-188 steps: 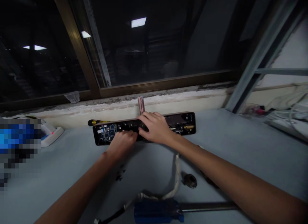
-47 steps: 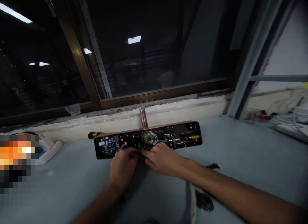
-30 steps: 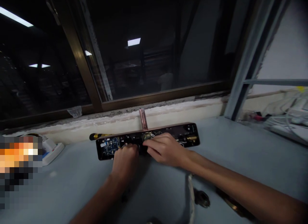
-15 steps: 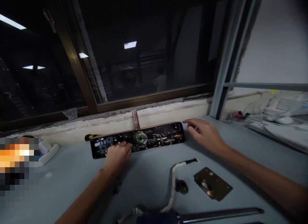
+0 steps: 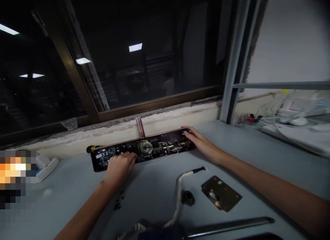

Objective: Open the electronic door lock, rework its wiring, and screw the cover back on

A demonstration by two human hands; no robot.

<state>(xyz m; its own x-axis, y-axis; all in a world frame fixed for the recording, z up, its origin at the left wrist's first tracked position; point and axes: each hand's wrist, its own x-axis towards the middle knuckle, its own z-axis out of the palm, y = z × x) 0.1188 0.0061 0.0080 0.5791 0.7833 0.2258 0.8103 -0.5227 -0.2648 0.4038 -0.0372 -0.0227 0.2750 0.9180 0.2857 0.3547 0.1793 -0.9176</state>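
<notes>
An opened door lock panel [image 5: 160, 151], long and black with a copper-coloured lever handle [image 5: 140, 127] sticking up behind, lies near the wall with its inside facing me. A blue circuit board, a round metal hub and thin white wires show in it. My left hand [image 5: 121, 166] bends over its near edge left of the hub, fingers curled together; the fingertips are partly hidden, as is whatever they pinch. Around the right end of the panel my right hand [image 5: 199, 142] is closed, thumb on the front and a finger along the top edge.
Nearer me lie a metal plate with a hole [image 5: 223, 194], a small dark round part [image 5: 188, 198], a white-sleeved cable [image 5: 179, 192], small black screws [image 5: 118, 200] and a long-shafted tool [image 5: 229, 228]. A metal shelf post [image 5: 233, 71] stands right; a power strip [image 5: 47, 169] lies left.
My right hand has come in leftward and taken hold of the panel's right end, where it was apart before. My left hand stays at the panel. The whole view has shifted slightly.
</notes>
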